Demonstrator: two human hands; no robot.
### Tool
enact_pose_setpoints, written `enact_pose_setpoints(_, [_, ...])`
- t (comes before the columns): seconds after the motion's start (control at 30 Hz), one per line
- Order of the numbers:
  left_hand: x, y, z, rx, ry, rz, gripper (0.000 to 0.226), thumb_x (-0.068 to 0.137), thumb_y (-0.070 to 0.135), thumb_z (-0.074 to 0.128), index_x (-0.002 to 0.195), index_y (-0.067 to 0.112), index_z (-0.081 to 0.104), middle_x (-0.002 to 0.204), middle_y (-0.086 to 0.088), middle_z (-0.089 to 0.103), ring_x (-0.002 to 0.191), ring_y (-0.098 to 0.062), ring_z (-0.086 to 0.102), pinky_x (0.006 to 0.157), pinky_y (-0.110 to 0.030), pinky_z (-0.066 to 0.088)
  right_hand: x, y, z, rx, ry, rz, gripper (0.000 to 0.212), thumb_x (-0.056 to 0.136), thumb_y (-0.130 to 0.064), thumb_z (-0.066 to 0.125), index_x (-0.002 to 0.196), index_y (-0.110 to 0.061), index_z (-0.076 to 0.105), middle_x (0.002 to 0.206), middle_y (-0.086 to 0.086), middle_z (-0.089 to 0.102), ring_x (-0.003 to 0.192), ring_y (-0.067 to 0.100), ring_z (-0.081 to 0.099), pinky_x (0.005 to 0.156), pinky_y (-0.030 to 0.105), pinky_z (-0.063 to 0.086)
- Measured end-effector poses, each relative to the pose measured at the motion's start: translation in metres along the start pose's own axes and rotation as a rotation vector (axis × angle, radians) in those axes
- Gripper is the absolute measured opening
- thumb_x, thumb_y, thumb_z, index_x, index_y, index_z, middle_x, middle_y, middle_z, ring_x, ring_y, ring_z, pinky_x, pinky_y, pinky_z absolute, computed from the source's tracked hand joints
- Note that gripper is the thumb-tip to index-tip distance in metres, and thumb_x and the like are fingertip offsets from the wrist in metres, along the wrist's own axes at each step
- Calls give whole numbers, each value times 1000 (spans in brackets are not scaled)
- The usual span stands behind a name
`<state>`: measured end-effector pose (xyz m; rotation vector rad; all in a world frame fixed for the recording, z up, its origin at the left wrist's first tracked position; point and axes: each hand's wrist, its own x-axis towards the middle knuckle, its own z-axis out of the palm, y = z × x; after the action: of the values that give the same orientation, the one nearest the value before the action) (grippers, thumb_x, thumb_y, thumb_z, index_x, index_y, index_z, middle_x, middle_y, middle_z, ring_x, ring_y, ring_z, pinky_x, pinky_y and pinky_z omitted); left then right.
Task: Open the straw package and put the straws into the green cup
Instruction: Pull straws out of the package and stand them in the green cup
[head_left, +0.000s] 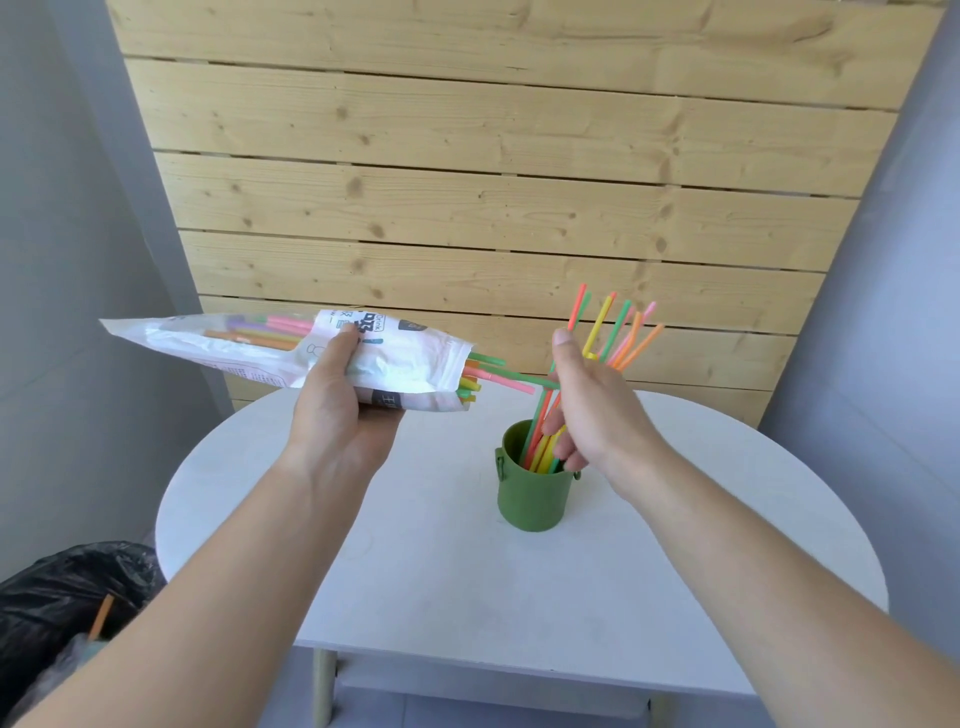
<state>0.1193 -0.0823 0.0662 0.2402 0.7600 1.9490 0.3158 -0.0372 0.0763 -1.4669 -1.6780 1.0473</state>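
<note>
My left hand (337, 410) grips the white straw package (260, 348) from below and holds it level above the table, open end to the right. Several coloured straws (488, 376) poke out of that end. One long green straw (519, 376) reaches across to my right hand (587, 405). My right hand hangs over the green cup (530, 493), thumb up and fingers loosely pointing down among the straws in the cup (613, 332). These straws lean to the right, and the hand hides their middles.
The cup stands on a round white table (467, 571) in front of a wooden slat wall (493, 182). A black bin bag (67, 592) with an orange straw in it sits on the floor at the lower left.
</note>
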Motion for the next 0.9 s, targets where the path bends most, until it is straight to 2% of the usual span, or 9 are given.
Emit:
enact_pose_setpoints(0.1, [-4, 0, 4, 62, -39, 27, 19, 103, 19, 63, 117, 7, 67, 102, -7, 80, 104, -24, 77, 102, -49, 57, -2, 3, 16, 196, -78, 156, 74, 95, -72, 27, 115, -8, 60, 68, 8, 67, 40, 17, 55, 42, 24, 42])
enact_pose_setpoints(0.17, [-6, -1, 5, 97, -38, 54, 32, 101, 18, 66, 129, 5, 65, 116, -9, 76, 115, -27, 74, 100, -48, 58, -3, 2, 23, 381, -80, 203, 69, 96, -68, 35, 115, -8, 62, 59, 5, 62, 38, 17, 49, 41, 23, 36])
enact_pose_setpoints(0.23, [-7, -2, 6, 133, -20, 94, 40, 99, 17, 69, 136, 4, 62, 113, -7, 75, 111, -25, 75, 94, -44, 61, -6, 0, 28, 520, -76, 239, 53, 98, -62, 42, 101, -13, 61, 57, 4, 56, 39, 17, 44, 42, 23, 29])
enact_pose_setpoints(0.33, [-10, -5, 7, 201, -28, 153, 34, 98, 15, 70, 130, 6, 64, 105, -5, 75, 96, -22, 76, 84, -38, 63, -13, -2, 36, 640, -89, 298, 45, 98, -54, 50, 81, -13, 60, 57, 4, 51, 40, 15, 38, 42, 22, 23])
enact_pose_setpoints(0.47, [-14, -10, 12, 292, -91, 224, 26, 98, 14, 69, 124, 13, 63, 95, -1, 74, 86, -18, 75, 73, -35, 61, -14, -2, 39, 719, -94, 315, 31, 99, -36, 57, 77, -14, 56, 53, -1, 48, 38, 11, 37, 36, 19, 23])
enact_pose_setpoints(0.6, [-15, -7, 13, 282, -81, 230, 31, 98, 13, 69, 128, 10, 63, 94, -1, 75, 85, -18, 76, 72, -36, 62, -11, 1, 35, 766, -104, 292, 23, 98, -23, 60, 77, -14, 54, 49, -4, 48, 39, 9, 39, 35, 19, 27])
enact_pose_setpoints(0.67, [-14, -5, 12, 251, -44, 206, 35, 98, 13, 69, 132, 6, 62, 93, -1, 76, 83, -18, 78, 73, -35, 63, -11, 3, 33, 777, -92, 302, 22, 98, -24, 61, 80, -13, 56, 50, -2, 50, 40, 10, 41, 35, 19, 29])
enact_pose_setpoints(0.8, [-13, -6, 9, 203, 17, 152, 37, 96, 14, 72, 131, 4, 65, 94, -2, 77, 83, -18, 78, 75, -34, 64, -16, 2, 34, 701, -140, 283, 37, 94, -46, 63, 87, -9, 66, 58, 3, 54, 43, 14, 42, 39, 21, 27])
enact_pose_setpoints(0.9, [-12, -9, 9, 212, 10, 142, 29, 96, 14, 72, 124, 7, 66, 94, -3, 77, 81, -18, 77, 75, -34, 63, -15, 2, 38, 677, -141, 219, 28, 96, -34, 65, 80, -11, 61, 58, 1, 51, 41, 11, 40, 38, 20, 28])
